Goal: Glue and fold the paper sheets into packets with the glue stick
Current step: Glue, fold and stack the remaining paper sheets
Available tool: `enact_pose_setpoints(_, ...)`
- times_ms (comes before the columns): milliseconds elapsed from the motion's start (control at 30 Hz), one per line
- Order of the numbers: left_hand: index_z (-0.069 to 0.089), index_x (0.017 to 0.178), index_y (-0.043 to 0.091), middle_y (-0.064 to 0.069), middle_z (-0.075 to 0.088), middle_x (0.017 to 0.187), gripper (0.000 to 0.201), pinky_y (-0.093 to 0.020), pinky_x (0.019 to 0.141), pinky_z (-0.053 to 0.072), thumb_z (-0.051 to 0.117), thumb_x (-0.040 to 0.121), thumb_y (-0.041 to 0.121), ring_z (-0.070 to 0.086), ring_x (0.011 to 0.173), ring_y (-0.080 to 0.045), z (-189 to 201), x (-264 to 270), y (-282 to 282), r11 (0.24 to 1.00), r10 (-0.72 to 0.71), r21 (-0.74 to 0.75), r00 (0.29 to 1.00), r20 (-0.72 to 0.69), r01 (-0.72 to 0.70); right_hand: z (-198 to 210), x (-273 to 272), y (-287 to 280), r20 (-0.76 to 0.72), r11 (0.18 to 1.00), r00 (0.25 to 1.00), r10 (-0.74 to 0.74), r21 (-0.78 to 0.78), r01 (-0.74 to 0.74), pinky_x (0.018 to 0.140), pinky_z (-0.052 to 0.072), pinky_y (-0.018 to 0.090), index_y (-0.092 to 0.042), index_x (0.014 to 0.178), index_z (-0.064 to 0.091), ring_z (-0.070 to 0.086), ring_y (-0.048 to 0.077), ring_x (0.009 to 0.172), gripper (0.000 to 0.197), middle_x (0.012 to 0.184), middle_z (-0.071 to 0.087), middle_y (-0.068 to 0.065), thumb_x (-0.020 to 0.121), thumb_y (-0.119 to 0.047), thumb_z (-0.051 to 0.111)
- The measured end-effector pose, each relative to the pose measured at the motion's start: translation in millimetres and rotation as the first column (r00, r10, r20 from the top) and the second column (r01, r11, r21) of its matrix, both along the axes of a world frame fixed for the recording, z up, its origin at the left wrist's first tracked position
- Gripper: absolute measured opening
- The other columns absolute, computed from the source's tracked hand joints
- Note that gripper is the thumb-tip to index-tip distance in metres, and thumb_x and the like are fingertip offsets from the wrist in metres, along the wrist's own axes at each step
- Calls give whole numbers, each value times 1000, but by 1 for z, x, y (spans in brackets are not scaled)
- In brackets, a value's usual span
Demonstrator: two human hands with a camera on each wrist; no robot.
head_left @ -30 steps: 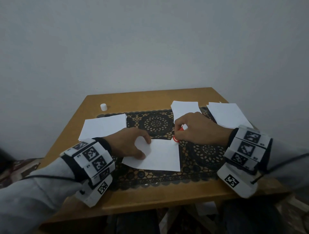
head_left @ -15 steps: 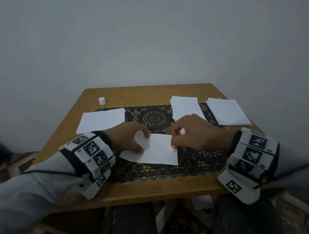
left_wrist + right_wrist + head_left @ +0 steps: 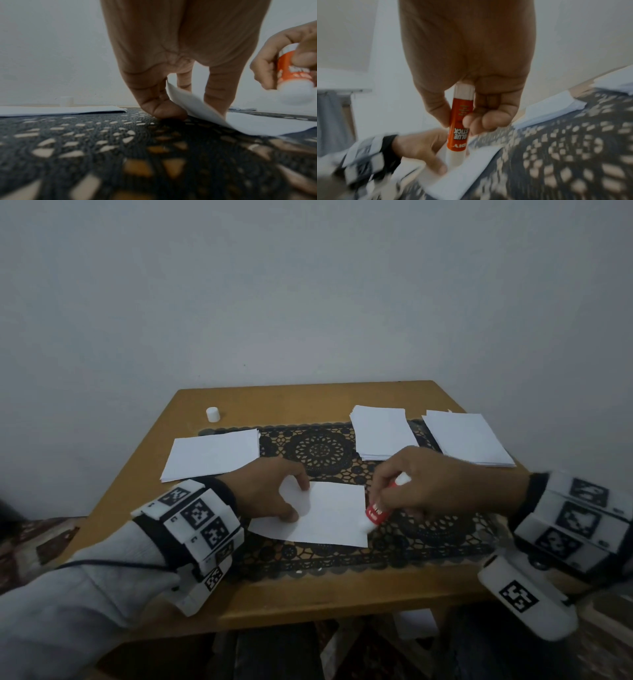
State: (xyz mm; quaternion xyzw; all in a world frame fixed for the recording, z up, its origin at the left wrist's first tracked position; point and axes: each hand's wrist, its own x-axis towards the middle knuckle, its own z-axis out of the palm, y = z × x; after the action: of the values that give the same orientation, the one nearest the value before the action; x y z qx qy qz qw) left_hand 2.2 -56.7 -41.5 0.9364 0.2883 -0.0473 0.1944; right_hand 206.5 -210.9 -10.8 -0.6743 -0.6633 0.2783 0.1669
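Note:
A white paper sheet [image 3: 329, 515] lies on the black lace mat [image 3: 318, 450] at the table's near middle. My left hand [image 3: 296, 499] holds its left part with index finger and thumb. In the left wrist view the sheet [image 3: 257, 124] curls up at its left edge between the thumb and fingers of that hand [image 3: 188, 108]. My right hand [image 3: 388, 498] grips a red and white glue stick [image 3: 376, 511], tilted, with its white tip on the sheet's right edge near the near-right corner. The right wrist view shows the glue stick [image 3: 457, 140] pinched between thumb and fingers of my right hand [image 3: 459, 120].
A white cap [image 3: 212, 414] stands at the far left of the wooden table [image 3: 308, 398]. One paper stack [image 3: 212, 455] lies at the left, another paper stack [image 3: 382, 433] at the far middle right, and a third paper stack [image 3: 467, 443] at the far right.
My right hand has drawn the glue stick down the sheet's right edge, from the far corner toward the near corner. The left hand has stayed on the sheet.

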Motion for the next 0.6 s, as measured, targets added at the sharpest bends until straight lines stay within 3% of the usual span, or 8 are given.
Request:
enact_pose_setpoints(67, 58, 118, 28, 7, 52, 131, 44, -28, 97, 39, 75, 78, 23, 47, 117, -16, 1, 0, 1, 1000, 2, 1, 1000, 30, -2, 10, 11, -1, -104, 997, 993, -49, 48, 54, 57, 52, 25, -15, 93, 74, 64, 17, 58, 12, 70, 70, 9, 91, -22, 64)
enact_pose_setpoints(167, 62, 115, 30, 8, 55, 129, 41, -29, 98, 40, 73, 78, 15, 49, 116, -14, 2, 0, 2, 1000, -5, -18, 996, 94, 7, 21, 31, 4, -277, 995, 956, -92, 13, 99, 64, 54, 24, -11, 107, 69, 66, 17, 73, 18, 80, 72, 7, 95, -16, 57)
enact_pose_setpoints(267, 69, 100, 27, 11, 61, 115, 27, -28, 93, 43, 70, 78, 10, 53, 107, -11, 4, -1, 2, 1000, -1, -10, 989, 145, 3, 22, 41, 18, -441, 985, 883, -161, -19, 171, 75, 52, 34, -1, 105, 65, 60, 24, 85, 21, 85, 66, 10, 98, -14, 51)
enact_pose_setpoints(333, 69, 91, 26, 11, 60, 107, 21, -23, 86, 41, 69, 79, 9, 53, 102, -10, 4, -1, 2, 1000, 29, 3, 985, 168, -30, 19, 40, 30, -513, 972, 830, -216, -34, 232, 82, 52, 42, -2, 105, 61, 61, 26, 90, 20, 88, 68, 10, 100, -17, 48)
enact_pose_setpoints(467, 67, 91, 25, 5, 59, 116, 15, -22, 85, 40, 71, 80, 15, 52, 104, -13, 3, 0, 4, 995, 92, 14, 980, 175, -96, 18, 27, 58, -465, 950, 844, -268, 16, 311, 87, 53, 43, -7, 110, 52, 68, 28, 94, 17, 99, 74, 14, 103, -21, 45)
enact_pose_setpoints(600, 65, 94, 21, 3, 58, 119, 17, -20, 82, 37, 74, 79, 19, 51, 103, -14, 1, 1, 4, 990, 128, 31, 979, 156, -134, 12, 26, 95, -305, 901, 898, -317, 198, 385, 80, 52, 36, -10, 112, 56, 65, 25, 100, 27, 106, 68, 7, 95, -29, 61)
